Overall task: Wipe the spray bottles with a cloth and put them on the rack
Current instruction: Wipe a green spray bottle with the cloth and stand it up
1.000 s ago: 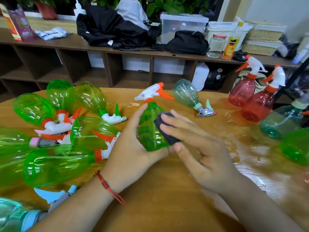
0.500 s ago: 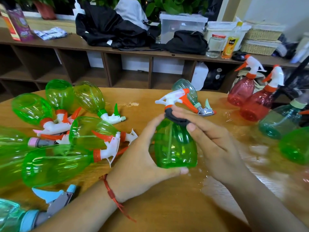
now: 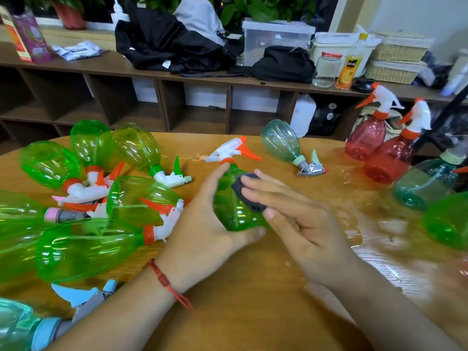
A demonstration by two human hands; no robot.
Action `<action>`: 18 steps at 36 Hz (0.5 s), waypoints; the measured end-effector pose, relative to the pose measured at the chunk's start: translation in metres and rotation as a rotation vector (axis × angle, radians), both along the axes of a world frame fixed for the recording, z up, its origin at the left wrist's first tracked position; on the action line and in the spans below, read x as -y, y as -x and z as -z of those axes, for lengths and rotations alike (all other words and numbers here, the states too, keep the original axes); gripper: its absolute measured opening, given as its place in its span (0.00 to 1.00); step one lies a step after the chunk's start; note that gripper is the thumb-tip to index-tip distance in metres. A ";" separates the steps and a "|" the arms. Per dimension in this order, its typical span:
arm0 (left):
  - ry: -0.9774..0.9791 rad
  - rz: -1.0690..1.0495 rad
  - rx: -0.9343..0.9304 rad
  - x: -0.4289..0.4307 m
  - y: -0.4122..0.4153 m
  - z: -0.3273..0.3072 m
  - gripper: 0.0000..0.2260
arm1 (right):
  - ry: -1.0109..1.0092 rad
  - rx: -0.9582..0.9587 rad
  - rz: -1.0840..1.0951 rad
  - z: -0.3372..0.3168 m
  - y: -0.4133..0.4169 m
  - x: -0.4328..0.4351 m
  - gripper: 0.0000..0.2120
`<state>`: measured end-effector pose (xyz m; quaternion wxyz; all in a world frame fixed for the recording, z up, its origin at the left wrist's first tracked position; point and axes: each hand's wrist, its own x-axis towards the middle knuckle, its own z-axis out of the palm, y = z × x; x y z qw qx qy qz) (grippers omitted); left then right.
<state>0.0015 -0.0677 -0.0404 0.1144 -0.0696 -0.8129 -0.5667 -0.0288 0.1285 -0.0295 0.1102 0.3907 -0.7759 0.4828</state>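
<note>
Cloth [image 3: 247,190], half hidden under flat right hand [image 3: 304,224], presses bottle [image 3: 234,214] left hand [image 3: 202,234] grips.

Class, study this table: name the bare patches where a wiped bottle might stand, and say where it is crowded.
Bare: the near table between the forearms; the patch between the pale teal bottle and the red bottles; the shiny stretch right of the right hand. Crowded: the green bottle pile on the left, and the far right edge.

bottle [image 3: 235,211]: glossy clear green plastic; cloth [image 3: 247,192]: matt dark fabric; table [image 3: 253,300]: smooth varnished wood, wet sheen
</note>
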 end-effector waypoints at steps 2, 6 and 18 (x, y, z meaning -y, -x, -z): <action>-0.061 -0.026 0.029 0.009 0.005 0.000 0.52 | -0.033 -0.045 -0.040 0.002 -0.003 0.002 0.16; -0.075 -0.062 0.029 0.012 0.007 0.001 0.54 | -0.063 -0.107 -0.080 0.002 -0.003 0.001 0.17; -0.065 0.135 -0.041 -0.013 -0.010 0.003 0.49 | 0.326 0.412 0.000 -0.013 0.008 0.002 0.16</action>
